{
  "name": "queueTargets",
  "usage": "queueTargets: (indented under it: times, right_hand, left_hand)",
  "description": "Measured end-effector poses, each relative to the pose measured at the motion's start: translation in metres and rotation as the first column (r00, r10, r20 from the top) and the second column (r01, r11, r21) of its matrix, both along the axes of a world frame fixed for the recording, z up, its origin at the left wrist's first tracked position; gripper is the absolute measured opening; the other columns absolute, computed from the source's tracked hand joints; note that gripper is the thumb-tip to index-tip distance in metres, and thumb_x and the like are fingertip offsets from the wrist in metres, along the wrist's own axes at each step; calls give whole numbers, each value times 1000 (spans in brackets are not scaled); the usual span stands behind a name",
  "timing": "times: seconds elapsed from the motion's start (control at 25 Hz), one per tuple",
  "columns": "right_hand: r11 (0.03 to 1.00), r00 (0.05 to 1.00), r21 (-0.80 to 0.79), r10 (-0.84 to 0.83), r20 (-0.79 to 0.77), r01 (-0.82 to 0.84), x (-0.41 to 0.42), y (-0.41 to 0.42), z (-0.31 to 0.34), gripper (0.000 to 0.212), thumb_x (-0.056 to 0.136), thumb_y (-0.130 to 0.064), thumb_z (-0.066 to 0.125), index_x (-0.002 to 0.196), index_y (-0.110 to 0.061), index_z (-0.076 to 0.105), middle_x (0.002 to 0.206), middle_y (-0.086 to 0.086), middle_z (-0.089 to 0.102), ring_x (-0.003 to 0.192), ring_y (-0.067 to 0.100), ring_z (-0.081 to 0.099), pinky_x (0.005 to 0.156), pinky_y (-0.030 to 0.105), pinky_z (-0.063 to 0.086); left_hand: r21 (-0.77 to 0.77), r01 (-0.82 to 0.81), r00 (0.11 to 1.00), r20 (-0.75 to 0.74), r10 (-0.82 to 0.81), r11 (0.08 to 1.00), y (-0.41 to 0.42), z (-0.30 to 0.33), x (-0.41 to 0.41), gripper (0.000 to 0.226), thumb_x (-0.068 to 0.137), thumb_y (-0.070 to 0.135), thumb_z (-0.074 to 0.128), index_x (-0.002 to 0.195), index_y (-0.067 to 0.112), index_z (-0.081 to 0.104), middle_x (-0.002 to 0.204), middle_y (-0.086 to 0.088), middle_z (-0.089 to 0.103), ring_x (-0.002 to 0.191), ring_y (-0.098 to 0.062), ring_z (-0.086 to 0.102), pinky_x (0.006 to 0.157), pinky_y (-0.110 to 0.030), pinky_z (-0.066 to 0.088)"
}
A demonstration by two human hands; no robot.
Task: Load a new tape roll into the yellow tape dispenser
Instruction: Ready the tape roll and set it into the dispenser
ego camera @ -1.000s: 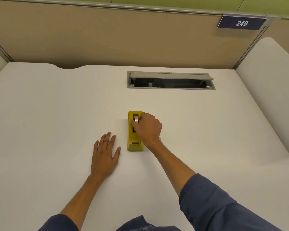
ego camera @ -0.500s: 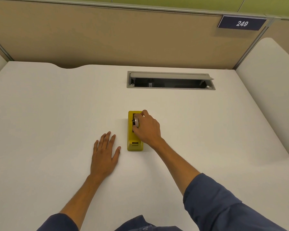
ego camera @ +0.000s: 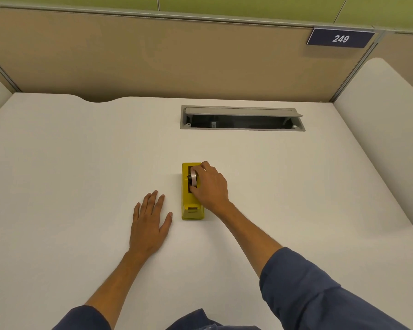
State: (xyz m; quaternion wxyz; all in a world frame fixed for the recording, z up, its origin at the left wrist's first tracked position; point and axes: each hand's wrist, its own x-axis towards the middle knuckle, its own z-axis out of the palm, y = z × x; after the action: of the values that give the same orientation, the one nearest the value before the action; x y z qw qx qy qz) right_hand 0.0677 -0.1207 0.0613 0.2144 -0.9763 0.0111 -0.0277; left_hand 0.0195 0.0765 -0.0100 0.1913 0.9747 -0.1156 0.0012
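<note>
We see the right hand (ego camera: 210, 186) now lowering the pale round tape roll (ego camera: 193, 178) deeper into the yellow plastic tape dispenser (ego camera: 188, 203), fingers gripping it, nearly seated; the left hand (ego camera: 150, 222) stays flat, fingers spread, on the white bench (ego camera: 81, 163).

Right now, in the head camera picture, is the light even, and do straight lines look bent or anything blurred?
Head view: light is soft and even, no glare on the white desk; only faint shadows beside the yellow tape dispenser and the flat left hand. Wide-angle distortion bows the tan partition wall and its top rail. The right hand on the pale tape roll looks sharp; the "249" sign is readable.
</note>
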Motion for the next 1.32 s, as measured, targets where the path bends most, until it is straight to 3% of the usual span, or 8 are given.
queueTargets:
  times: [0.16,0.32,0.56,0.88,1.32]
  right_hand:
    - [1000,1000,-4,-6,1,6,0,0,-1,45,79,-28,72,119,-17,56,121,3,54,95,25,58,72,38,50]
    - [1000,1000,-9,-1,-10,1,-1,0,2,46,79,-29,71,120,-17,56,121,3,54,96,25,58,74,38,49]
    - [999,999,-30,27,-26,-27,1,-3,8,46,79,-31,72,119,-16,57,118,3,55,95,25,58,77,39,49]
    - [999,998,18,44,-47,-43,2,-6,14,43,72,-33,74,111,-18,65,107,1,58,92,22,57,73,36,47]
    - [994,985,-18,106,-135,-110,7,-10,18,51,74,-39,70,120,-18,60,111,4,54,97,25,56,80,39,46]
  left_hand:
    - [50,-7,1000,-19,8,999,-8,2,-2,85,80,70,25,149,20,20,160,-6,15,148,-22,7,119,-46,5]
    - [14,104,993,-53,-103,995,-24,3,-3,97,74,83,29,150,26,10,161,3,9,148,-12,0,120,-43,-3]
    - [-6,122,990,-72,-122,992,-34,1,3,92,78,81,16,150,24,14,160,5,16,147,-10,8,120,-42,2]
    - [32,117,991,-68,-114,993,-34,1,1,89,79,80,15,150,26,15,160,5,15,147,-11,7,121,-42,4]
    - [10,120,991,-63,-119,993,-32,0,2,87,79,81,19,149,28,20,159,7,16,147,-9,8,120,-40,3]
